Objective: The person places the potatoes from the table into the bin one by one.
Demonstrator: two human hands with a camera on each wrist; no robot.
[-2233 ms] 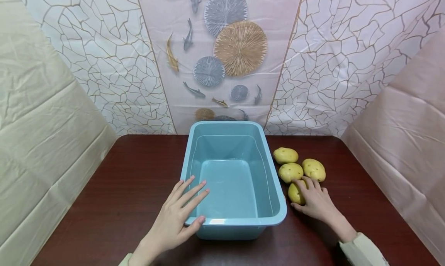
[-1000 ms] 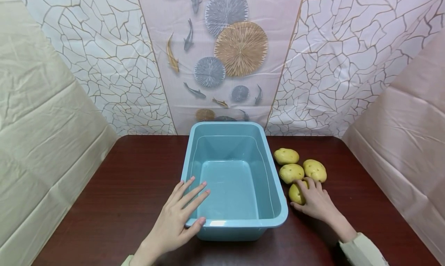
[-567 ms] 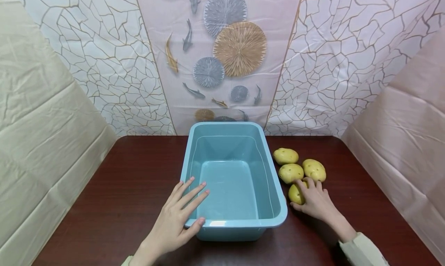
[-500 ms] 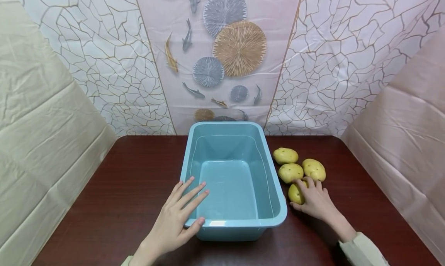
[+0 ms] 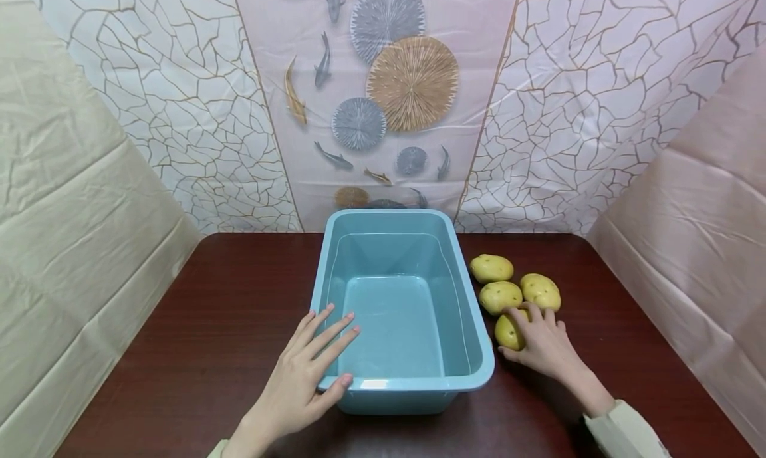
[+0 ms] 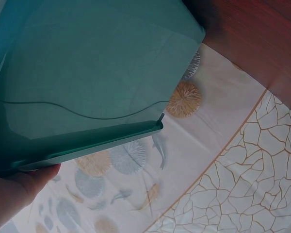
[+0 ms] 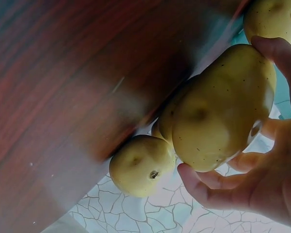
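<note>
A blue plastic basin [image 5: 391, 325] stands in the middle of the table, nothing inside it. My left hand [image 5: 299, 371] lies across its near left corner with straight, spread fingers; the left wrist view shows the thumb [image 6: 39, 177] at the rim. To the right of the basin, my right hand [image 5: 547, 342] grips a yellow potato [image 5: 509, 333] between thumb and curled fingers. In the right wrist view this potato [image 7: 223, 111] fills the grasp. Just beyond it lie more potatoes: one at the back [image 5: 492, 268], a nearer one [image 5: 500, 298] and a right-hand one [image 5: 540, 292].
The dark red-brown table [image 5: 239, 312] extends on both sides of the basin. A patterned cloth [image 5: 383, 112] hangs behind it, with plain beige cloth [image 5: 72, 212] at the left and pinkish cloth [image 5: 694, 245] at the right. Another potato [image 7: 274, 22] appears near the thumb in the right wrist view.
My right hand and the gripped potato have shifted very slightly up and left in the head view. The left hand, the basin and the other potatoes hold their places.
</note>
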